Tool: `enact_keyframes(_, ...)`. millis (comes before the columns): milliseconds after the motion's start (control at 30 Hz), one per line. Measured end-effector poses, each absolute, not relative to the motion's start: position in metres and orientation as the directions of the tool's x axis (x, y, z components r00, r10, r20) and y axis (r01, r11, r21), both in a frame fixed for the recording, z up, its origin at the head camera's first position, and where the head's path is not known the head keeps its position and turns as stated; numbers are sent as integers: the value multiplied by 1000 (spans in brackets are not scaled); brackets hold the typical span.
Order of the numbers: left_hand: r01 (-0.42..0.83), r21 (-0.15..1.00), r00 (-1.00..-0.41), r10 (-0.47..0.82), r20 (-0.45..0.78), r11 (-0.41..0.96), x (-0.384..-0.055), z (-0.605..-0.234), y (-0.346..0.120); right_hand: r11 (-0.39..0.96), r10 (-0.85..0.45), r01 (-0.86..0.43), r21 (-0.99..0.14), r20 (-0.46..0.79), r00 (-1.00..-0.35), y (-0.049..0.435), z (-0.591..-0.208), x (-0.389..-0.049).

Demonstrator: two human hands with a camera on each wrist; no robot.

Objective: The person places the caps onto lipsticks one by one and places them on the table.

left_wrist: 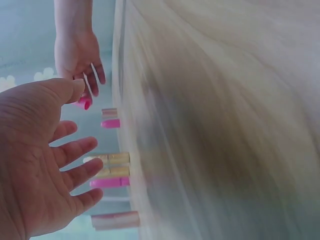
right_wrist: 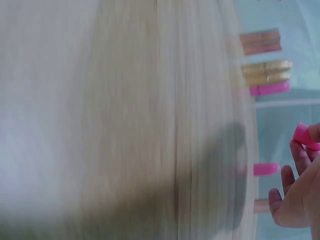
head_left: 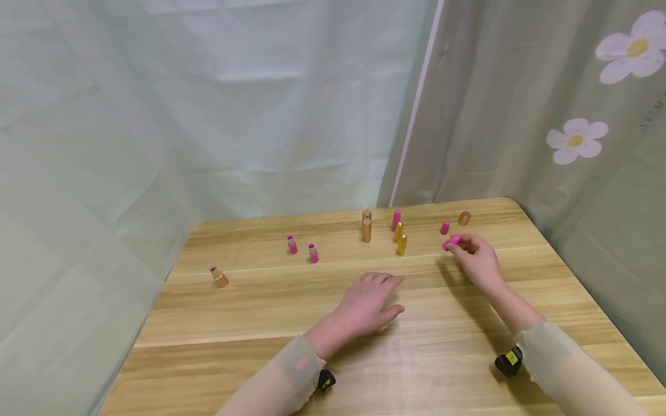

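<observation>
My right hand pinches a bright pink lipstick cap between thumb and fingers, held above the right part of the table. The open end of this cap shows in the left wrist view. Just behind it another pink cap stands on the table, near a copper-coloured cap. My left hand hovers over the middle of the table, fingers spread and nothing in it. Beyond its fingers stand two gold lipstick tubes, a closed pink tube and two copper tubes.
On the left stand two uncapped pink lipstick bases and one uncapped copper base. The wooden table meets pale curtains along its back and sides. Black wrist cameras sit under both forearms.
</observation>
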State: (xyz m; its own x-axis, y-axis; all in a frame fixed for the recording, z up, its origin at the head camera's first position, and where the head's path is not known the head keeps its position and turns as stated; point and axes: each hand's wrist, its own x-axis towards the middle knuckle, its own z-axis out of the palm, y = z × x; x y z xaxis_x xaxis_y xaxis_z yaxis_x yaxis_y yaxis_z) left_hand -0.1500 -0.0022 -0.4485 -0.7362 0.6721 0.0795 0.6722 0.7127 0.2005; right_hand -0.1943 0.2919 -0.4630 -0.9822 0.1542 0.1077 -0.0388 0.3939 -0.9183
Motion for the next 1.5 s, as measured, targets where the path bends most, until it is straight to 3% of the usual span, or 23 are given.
enact_keyframes(300,640,243,-763,640,92,729,-148,-446,-33,225,142,43,-973,-11,-990,266,-454,-180)
enact_keyframes(700,553,336,-823,563,79,762,-148,-451,-69,-235,103,173,-957,-201,-974,231,-458,-173)
enact_keyframes(900,490,412,-862,497,99,768,-148,-454,-87,-272,78,183,-945,-211,-974,213,-464,-172)
enact_keyframes(1100,359,539,-929,345,132,762,-156,-455,-110,-253,69,195,-948,-219,-973,204,-469,-173)
enact_keyframes(1333,180,700,-984,128,127,691,-186,-451,-136,-239,78,210,-948,-235,-969,203,-470,-174)
enact_keyframes(1500,112,708,-993,61,97,697,-207,-453,-144,-230,82,216,-949,-240,-967,202,-468,-174)
